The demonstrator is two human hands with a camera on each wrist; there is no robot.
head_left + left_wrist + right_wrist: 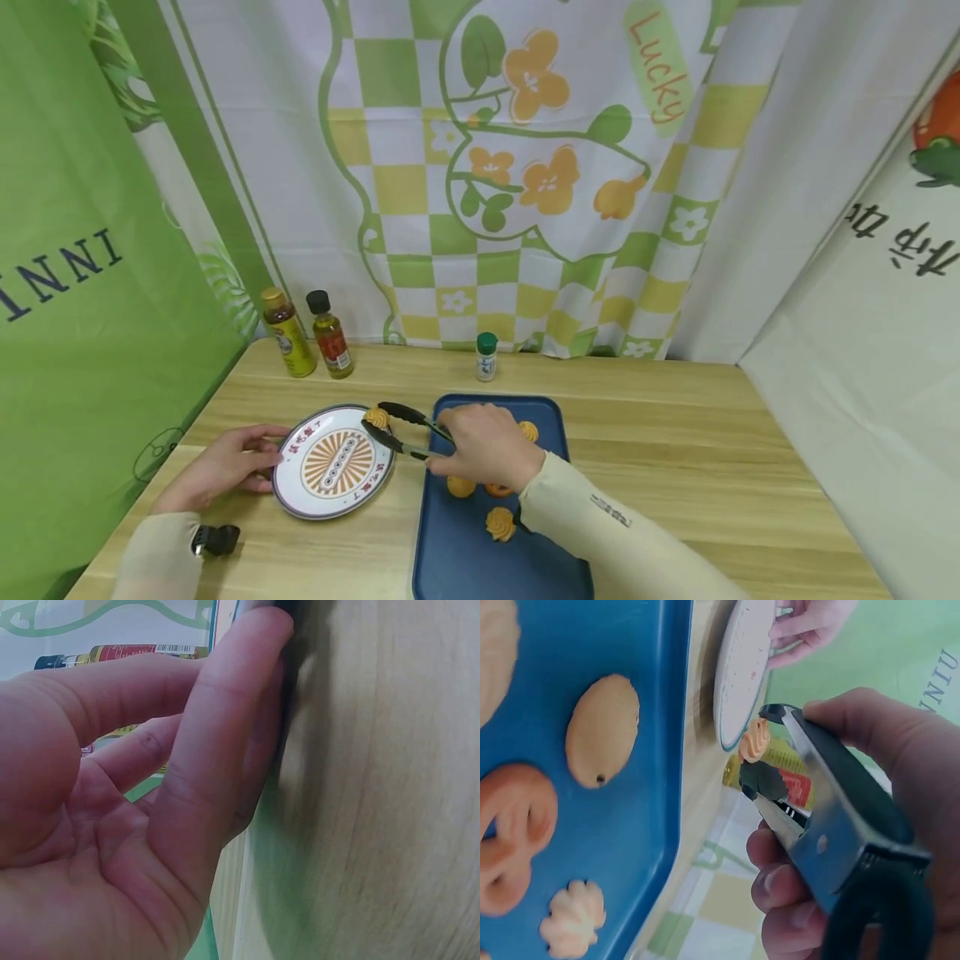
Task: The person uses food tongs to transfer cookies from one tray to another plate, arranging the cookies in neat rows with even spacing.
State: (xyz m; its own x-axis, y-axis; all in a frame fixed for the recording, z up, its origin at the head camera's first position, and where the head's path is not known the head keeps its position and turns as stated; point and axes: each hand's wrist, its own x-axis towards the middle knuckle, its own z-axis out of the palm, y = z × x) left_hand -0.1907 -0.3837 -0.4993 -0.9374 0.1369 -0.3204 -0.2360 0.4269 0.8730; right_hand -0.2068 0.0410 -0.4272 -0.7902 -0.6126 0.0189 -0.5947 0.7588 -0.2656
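My left hand (225, 468) holds the left rim of a white plate (309, 493) with red characters and an orange sunburst print. In the left wrist view, the fingers meet the plate's edge close over the wood. My right hand (491, 446) grips metal tongs (821, 817) with black tips, above the blue tray's left side. Between the tips is a swirled cookie (377, 417), at the plate's upper right rim. On the blue tray (450, 558) lie another swirled cookie (500, 523), an oval bun (604, 731), a pretzel-shaped piece (536, 802) and a flower-shaped piece (574, 919).
Two sauce bottles, one yellow (292, 342) and one black-capped (332, 340), stand at the table's back left corner. A small green-capped shaker (486, 358) is behind the tray. Printed curtains (540, 275) hang along the back of the wooden table (675, 450).
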